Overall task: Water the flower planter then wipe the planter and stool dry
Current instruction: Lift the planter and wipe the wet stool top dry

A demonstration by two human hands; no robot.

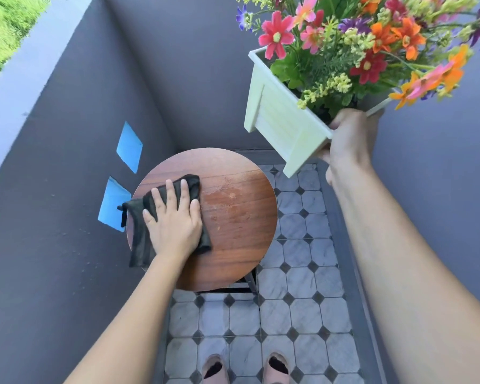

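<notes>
A round wooden stool (241,223) stands in the balcony corner, its top showing a wet patch near the middle. My left hand (175,217) lies flat on a black cloth (144,236) spread over the stool's left side. My right hand (349,142) grips the rim of a pale green rectangular planter (280,117), held tilted in the air above and to the right of the stool. Colourful flowers (366,42) fill the planter and hide its inside.
Dark grey walls (67,162) close in on the left, back and right. Two blue squares (129,146) are stuck on the left wall. The floor (302,300) is grey tile with black diamonds. My feet (247,367) stand at the bottom edge.
</notes>
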